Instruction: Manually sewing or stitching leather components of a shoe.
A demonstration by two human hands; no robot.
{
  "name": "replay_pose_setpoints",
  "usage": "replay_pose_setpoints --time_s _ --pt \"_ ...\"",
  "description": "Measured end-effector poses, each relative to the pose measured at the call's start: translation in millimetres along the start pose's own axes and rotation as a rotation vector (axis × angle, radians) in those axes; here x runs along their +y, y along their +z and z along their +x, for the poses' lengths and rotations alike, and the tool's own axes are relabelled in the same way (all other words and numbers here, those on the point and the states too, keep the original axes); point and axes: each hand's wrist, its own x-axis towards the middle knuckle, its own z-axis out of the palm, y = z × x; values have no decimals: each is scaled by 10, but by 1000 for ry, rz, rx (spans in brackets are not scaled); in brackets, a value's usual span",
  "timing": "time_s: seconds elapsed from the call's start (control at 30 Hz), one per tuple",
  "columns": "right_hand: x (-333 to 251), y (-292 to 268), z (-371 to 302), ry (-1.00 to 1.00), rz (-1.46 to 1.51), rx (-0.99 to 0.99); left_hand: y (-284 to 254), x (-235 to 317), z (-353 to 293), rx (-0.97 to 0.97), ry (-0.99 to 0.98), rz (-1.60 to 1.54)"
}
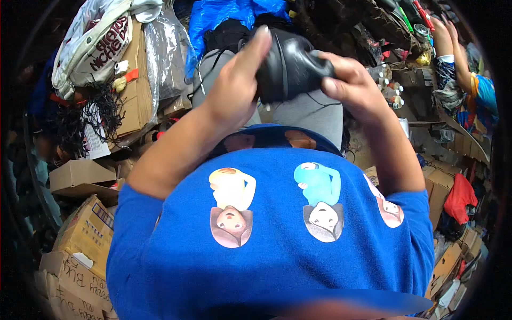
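Over my lap, both my hands are on a glossy black leather piece [290, 66], rounded and folded, with a narrow band across it; it looks like a shoe upper, though its full shape is hidden. My left hand [237, 80] lies against its left side, one digit stretched upward along the edge and the other fingers out of sight. At the right end, my right hand [349, 80] grips the leather between thumb and fingers. Thin dark cords hang by the piece over my grey trousers [314, 114].
Blue plastic sheeting [213, 16] lies beyond my knees. To the left are a white printed bag [96, 48], tangled black cords [93, 114] and cardboard boxes [85, 234]. Small bottles [393, 90] stand to the right, near another person's arms [444, 40]. A red cloth [460, 197] lies lower right.
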Motion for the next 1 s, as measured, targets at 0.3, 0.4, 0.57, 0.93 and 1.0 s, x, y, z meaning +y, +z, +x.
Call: replay_pose_setpoints --time_s 0.3,0.4,0.57,0.93,1.0 --pt "450 -145 182 152 152 98 -188 -211 530 195 -349 -234" --pt "558 -82 183 214 177 93 -240 -242 507 259 -378 -196" --pt "685 33 184 285 352 23 -346 -284 437 274 -404 -117" --pt "592 135 43 425 390 100 -643 -334 -65 47 -230 63" --pt "512 27 -46 454 40 64 -719 -324 -77 27 -228 14"
